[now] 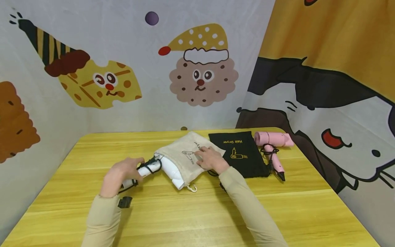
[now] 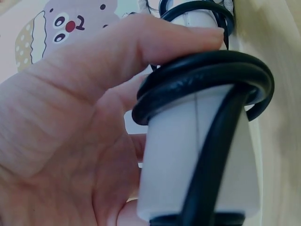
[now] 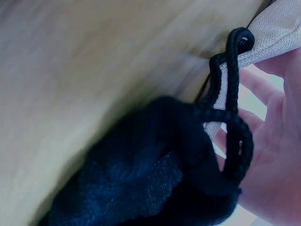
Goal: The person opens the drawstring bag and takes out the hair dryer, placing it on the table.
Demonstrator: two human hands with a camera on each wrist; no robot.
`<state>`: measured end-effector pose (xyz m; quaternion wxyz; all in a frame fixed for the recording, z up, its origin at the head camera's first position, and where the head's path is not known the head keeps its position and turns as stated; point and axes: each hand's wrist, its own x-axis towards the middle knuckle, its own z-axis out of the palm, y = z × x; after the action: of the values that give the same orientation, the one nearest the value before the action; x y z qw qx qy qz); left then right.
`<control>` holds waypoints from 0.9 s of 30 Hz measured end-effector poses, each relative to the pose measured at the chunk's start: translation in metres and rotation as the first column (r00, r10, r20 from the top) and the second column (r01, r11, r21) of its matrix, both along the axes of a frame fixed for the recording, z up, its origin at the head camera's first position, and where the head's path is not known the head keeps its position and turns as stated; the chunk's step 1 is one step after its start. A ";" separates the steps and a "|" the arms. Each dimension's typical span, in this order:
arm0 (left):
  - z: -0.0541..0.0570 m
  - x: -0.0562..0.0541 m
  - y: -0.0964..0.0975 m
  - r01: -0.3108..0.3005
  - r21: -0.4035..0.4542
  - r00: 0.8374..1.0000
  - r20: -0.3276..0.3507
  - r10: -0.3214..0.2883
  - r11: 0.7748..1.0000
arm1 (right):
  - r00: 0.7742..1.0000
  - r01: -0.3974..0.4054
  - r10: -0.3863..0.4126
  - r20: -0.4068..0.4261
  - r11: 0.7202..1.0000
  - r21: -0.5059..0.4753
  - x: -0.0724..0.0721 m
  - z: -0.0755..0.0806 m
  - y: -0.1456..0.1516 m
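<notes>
A white hair dryer [image 1: 171, 171] lies with its head partly inside a beige drawstring bag [image 1: 180, 145], which hides the rest of it. My left hand [image 1: 124, 173] grips its handle [image 2: 197, 155], around which a black cord [image 2: 207, 75] is wound; the thumb lies along the cord coils. On the bag's right part, by the printed dryer drawing, my right hand [image 1: 211, 158] rests with fingers extended over the cloth. In the right wrist view these fingers [image 3: 258, 87] are stretched out beneath the bag's edge.
A black bag [image 1: 247, 164] marked "Hair Dryer" lies flat just right of my right hand, its drawstring cord [image 3: 230, 94] close to that wrist. Beyond it is a pink hair dryer [image 1: 273, 139] with a black cord. The wooden table [image 1: 185, 219] meets a patterned cloth wall [image 1: 154, 116] behind.
</notes>
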<state>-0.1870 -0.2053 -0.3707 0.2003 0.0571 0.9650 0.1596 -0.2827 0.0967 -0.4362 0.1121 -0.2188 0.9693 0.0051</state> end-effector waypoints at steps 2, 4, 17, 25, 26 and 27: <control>0.000 0.000 0.000 0.008 -0.003 1.000 -0.005 -0.008 1.000 | 1.000 -0.010 0.010 -0.007 1.000 -0.002 0.000 0.000 0.001; 0.000 -0.001 -0.001 0.019 -0.007 1.000 -0.016 -0.019 1.000 | 1.000 -0.024 0.024 -0.017 1.000 -0.003 0.000 0.001 0.002; -0.005 -0.004 -0.002 0.039 0.007 0.998 -0.059 -0.039 0.999 | 0.999 -0.049 0.048 -0.010 0.988 -0.146 0.011 0.009 0.005; -0.004 -0.006 -0.001 0.031 0.014 0.999 -0.039 -0.030 0.999 | 0.997 -0.069 0.065 -0.044 0.993 -0.099 0.021 0.009 0.003; -0.004 -0.006 -0.001 0.032 0.016 0.999 -0.038 -0.031 0.999 | 0.997 -0.070 0.066 -0.051 0.993 -0.092 0.021 0.009 0.002; -0.004 -0.006 -0.001 0.033 0.018 0.999 -0.035 -0.032 0.999 | 0.997 -0.068 0.064 -0.053 0.994 -0.080 0.021 0.008 0.002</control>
<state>-0.1934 -0.2065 -0.3749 0.1855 0.0775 0.9657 0.1643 -0.2612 0.0984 -0.4280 0.0783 -0.2548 0.9635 -0.0255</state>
